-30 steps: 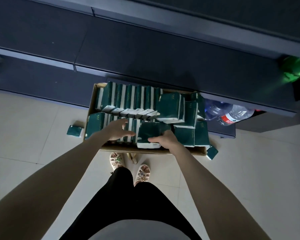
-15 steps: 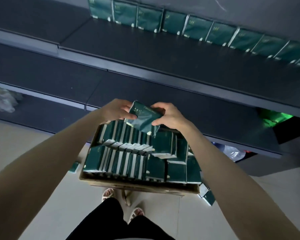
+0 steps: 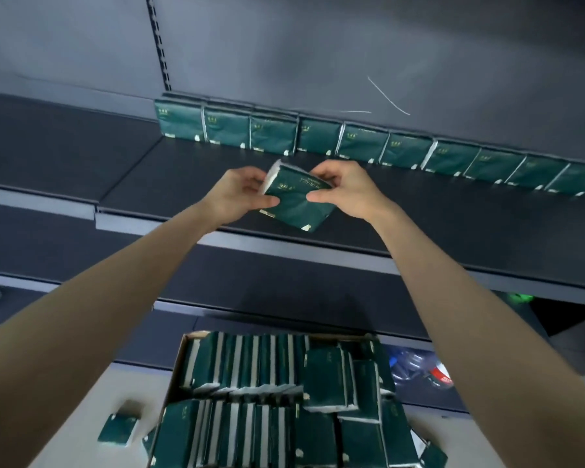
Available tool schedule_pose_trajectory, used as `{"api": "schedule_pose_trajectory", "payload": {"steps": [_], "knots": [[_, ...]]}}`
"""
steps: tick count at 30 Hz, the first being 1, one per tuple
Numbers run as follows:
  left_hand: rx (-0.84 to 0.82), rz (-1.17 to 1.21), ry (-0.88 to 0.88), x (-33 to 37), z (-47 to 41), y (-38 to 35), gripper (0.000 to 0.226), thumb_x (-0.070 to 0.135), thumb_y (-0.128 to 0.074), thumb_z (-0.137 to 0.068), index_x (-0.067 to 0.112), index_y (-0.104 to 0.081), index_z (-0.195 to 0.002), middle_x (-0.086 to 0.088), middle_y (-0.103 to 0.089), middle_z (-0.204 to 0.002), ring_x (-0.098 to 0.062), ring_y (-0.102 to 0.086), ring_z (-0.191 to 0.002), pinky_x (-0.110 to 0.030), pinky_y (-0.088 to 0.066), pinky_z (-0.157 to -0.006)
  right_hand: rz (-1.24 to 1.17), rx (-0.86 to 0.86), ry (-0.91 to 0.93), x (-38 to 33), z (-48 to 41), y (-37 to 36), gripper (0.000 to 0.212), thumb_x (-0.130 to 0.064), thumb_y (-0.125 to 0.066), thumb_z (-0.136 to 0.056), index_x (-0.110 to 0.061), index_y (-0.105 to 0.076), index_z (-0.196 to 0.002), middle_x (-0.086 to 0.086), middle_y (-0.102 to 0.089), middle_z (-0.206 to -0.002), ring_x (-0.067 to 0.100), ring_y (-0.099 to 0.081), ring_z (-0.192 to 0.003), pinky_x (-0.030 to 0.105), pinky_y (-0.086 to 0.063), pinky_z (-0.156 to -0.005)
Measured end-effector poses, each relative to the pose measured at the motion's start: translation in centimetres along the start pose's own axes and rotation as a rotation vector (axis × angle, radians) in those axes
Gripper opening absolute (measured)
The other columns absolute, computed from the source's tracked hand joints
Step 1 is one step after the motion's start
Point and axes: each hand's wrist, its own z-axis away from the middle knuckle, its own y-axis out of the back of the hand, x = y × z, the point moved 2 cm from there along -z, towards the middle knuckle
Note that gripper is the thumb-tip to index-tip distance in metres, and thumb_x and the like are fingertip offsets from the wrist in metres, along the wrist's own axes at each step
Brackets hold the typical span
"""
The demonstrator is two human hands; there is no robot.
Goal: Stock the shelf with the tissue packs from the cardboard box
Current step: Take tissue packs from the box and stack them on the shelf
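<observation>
Here, gripping one dark green tissue pack (image 3: pixel 294 204) between left hand (image 3: pixel 240 194) and right hand (image 3: pixel 343 189), fingers and thumbs curled round opp. edges, mid-air above the front half of the shelf (image 3: pixel 183 184). Held two-handed prob. to turn it upright & square it w/ the row of packs (image 3: pixel 318 138) standing along the back wall. Tilted for now: printed face toward camera, white side up-left, one corner down; long axis approx. hand to hand, sloping down-right. Below, on floor, cardboard box (image 3: pixel 176 369), mostly full.
</observation>
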Motion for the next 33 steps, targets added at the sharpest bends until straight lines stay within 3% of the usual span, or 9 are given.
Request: {"api": "schedule_pose_trajectory", "payload": {"steps": [3, 7, 11, 16, 20, 28, 33], "knots": [[0.026, -0.023, -0.006, -0.4, -4.3, 0.8, 0.021, 0.011, -0.078, -0.075, 0.018, -0.061, -0.085, 0.005, -0.063, -0.08, -0.007, -0.06, -0.074, -0.021, -0.049, -0.075, 0.094, -0.029, -0.008, -0.6, -3.6, 0.6, 0.036, -0.013, -0.079, -0.074, -0.02, -0.064, -0.106, -0.003, -0.065, -0.104, 0.016, -0.062, -0.098, 0.032, -0.047, -0.093], [-0.045, -0.12, -0.027, -1.5, -10.8, 1.2, 0.038, 0.017, -0.08, -0.074, 0.012, -0.062, -0.108, -0.003, -0.067, -0.1, -0.016, -0.064, -0.094, -0.033, -0.049, -0.095, 0.256, 0.003, -0.034, -0.4, -8.9, 1.4, 0.041, -0.017, -0.079, -0.074, -0.014, -0.064, -0.112, -0.003, -0.064, -0.103, 0.019, -0.061, -0.102, 0.026, -0.041, -0.084], [-0.005, -0.598, -0.128, -1.9, -17.1, 2.2, 0.072, 0.027, -0.073, -0.081, 0.012, -0.039, -0.142, -0.009, -0.043, -0.144, -0.026, -0.042, -0.13, -0.037, -0.035, -0.108, 0.396, 0.075, -0.129, 1.8, -14.5, 2.6, 0.057, -0.019, -0.078, -0.076, -0.015, -0.057, -0.128, 0.002, -0.059, -0.128, 0.022, -0.055, -0.118, 0.035, -0.041, -0.102], [0.01, -1.052, -0.291, -1.9, -23.6, 3.0, 0.078, 0.033, -0.067, -0.084, 0.015, -0.025, -0.148, -0.006, -0.027, -0.153, -0.025, -0.024, -0.14, -0.043, -0.019, -0.113, 0.589, 0.144, -0.166, 4.1, -19.7, 3.5, 0.06, -0.022, -0.079, -0.076, -0.019, -0.056, -0.131, 0.009, -0.049, -0.135, 0.028, -0.04, -0.128, 0.04, -0.034, -0.108], [-0.051, -1.166, -0.316, -2.7, -27.0, 2.9, 0.088, 0.035, -0.069, -0.083, 0.014, -0.017, -0.151, -0.006, -0.021, -0.156, -0.023, -0.017, -0.144, -0.043, -0.008, -0.117, 0.701, 0.164, -0.187, 5.2, -22.6, 3.6, 0.061, -0.027, -0.078, -0.076, -0.024, -0.055, -0.133, 0.008, -0.037, -0.138, 0.03, -0.028, -0.13, 0.04, -0.026, -0.107], [-0.051, -1.195, -0.396, -4.3, -29.2, 2.6, 0.079, 0.026, -0.065, -0.087, 0.013, -0.02, -0.15, -0.007, -0.023, -0.156, -0.025, -0.025, -0.142, -0.038, -0.016, -0.115, 0.733, 0.166, -0.216, 7.3, -25.0, 2.7, 0.062, -0.031, -0.078, -0.075, -0.025, -0.055, -0.132, 0.006, -0.035, -0.137, 0.029, -0.028, -0.128, 0.04, -0.026, -0.107], [-0.021, -1.179, -0.434, -4.8, -29.4, 2.4, 0.075, 0.022, -0.064, -0.088, 0.013, -0.022, -0.15, -0.007, -0.025, -0.156, -0.024, -0.027, -0.141, -0.036, -0.017, -0.114, 0.703, 0.235, -0.163, 7.9, -25.2, 2.2, 0.06, -0.025, -0.08, -0.072, -0.018, -0.052, -0.125, 0.006, -0.039, -0.133, 0.027, -0.035, -0.125, 0.038, -0.027, -0.104]]}}
